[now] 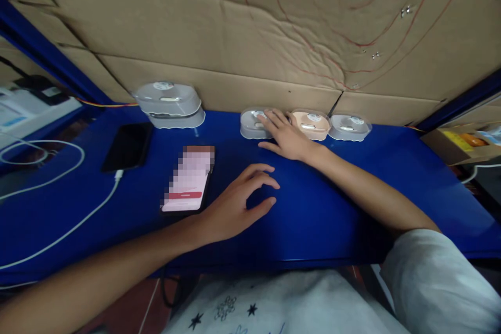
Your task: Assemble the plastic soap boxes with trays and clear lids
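My right hand reaches to the back of the blue table with its fingers spread, over the right part of a grey plastic box with a clear lid. Whether the fingertips touch the lid I cannot tell. Beside it stand a peach box with a clear lid, partly behind the hand, and another grey box to the right. My left hand hovers at the middle of the table, fingers bent and apart, holding nothing. Left of it lies a phone with a lit, blurred-out screen.
Two stacked grey boxes stand at the back left. A dark phone is plugged into a white cable. A cardboard wall with red lines closes off the back of the blue table. An open carton sits at right.
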The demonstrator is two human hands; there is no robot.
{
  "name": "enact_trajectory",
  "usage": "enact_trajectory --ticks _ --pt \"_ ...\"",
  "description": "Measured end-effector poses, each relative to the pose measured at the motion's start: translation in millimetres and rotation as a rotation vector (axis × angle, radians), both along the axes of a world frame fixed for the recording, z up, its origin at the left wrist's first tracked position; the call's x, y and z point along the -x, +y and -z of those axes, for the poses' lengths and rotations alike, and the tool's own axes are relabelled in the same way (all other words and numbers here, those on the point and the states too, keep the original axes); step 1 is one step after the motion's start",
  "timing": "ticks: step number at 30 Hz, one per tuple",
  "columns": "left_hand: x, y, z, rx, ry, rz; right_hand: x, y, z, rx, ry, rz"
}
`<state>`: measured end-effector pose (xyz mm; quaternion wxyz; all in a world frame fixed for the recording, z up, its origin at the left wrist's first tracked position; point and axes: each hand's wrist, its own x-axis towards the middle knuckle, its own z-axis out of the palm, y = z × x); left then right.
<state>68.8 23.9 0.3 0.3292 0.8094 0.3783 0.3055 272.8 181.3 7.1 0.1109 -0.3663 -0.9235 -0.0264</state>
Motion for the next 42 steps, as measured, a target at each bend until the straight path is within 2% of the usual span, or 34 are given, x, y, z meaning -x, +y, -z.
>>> enact_trajectory --ticks 3,6,8,10,12,15,19,24,26,30,32,39,42 --pt "1 1 -2.4 -0.119 -0.042 -0.128 -4 -34 1.9 -0.026 0.072 -0.122" --pt "3 4 -0.8 -0.208 -0.015 -0.283 -31 -84 -2.2 -0.017 0.126 -0.213" --pt "4 6 3.9 -0.158 0.018 -0.275 -50 -113 -3.2 -0.016 0.163 -0.22" --pt "4 8 10.0 -0.035 0.024 -0.177 -64 -130 -2.2 0.019 0.237 -0.198" --pt "3 9 14.8 0.064 0.016 -0.099 -74 -132 -0.8 0.088 0.326 -0.154" --pt "3 8 16.7 0.086 0.008 -0.08 -82 -119 -0.4 0.14 0.406 -0.077" --pt "3 4 13.1 0.03 0.079 -0.054 -89 -103 1.7 0.061 0.354 0.013" --pt "3 0 9.8 -0.008 0.247 0.0 -92 -103 8.0 0.009 0.26 0.14" --pt "3 1 9.0 -0.003 0.26 -0.023 -91 -106 8.3 0.0 0.281 0.092" --pt "3 4 7.1 -0.006 0.221 -0.036 -84 -116 6.0 -0.011 0.278 -0.134" --pt "2 5 6.1 0.002 0.201 -0.039 -80 -122 5.3 -0.005 0.259 -0.2" --pt "1 5 4.1 0.008 0.021 -0.094 -77 -129 2.8 0.054 0.2 -0.272" --pt "1 5 3.7 0.074 -0.115 -0.138 -76 -130 1.0 0.105 0.273 -0.264"
